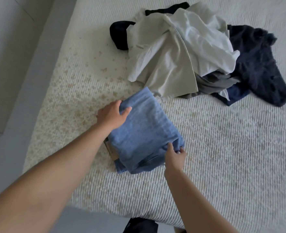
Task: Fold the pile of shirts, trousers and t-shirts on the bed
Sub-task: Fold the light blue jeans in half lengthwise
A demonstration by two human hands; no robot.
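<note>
- At the bottom edge of the frame, a dark piece of fabric (139,226) shows just below the near edge of the bed.
- Two bare forearms reach up from the bottom of the frame, over a bed (222,157) covered in a cream, ribbed spread that fills most of the picture.
- The right hand (175,154), lower centre, pinches the near right corner of a folded pair of light blue jeans (144,135), thumb and fingers closed together on the denim.
- The jeans lie in the middle of the frame as a thick, roughly rectangular bundle (a tan label shows at the lower left edge).
- The left hand (112,115), centre left, grips the far left edge of the jeans, thumb on top and fingers curled under the fabric.
- Faint tan speckles mark the spread to the left of the jeans.
- Further back, in the upper right of the frame, sits the unfolded pile: a beige garment (164,64) on top at the left, a white garment (204,41) beside it, a grey garment (212,84) beneath, and a navy garment (256,64) spread out to the right.
- Black fabric (118,34) pokes out at the pile's far left.
- A pale floor (7,56) fills the upper left corner.
</note>
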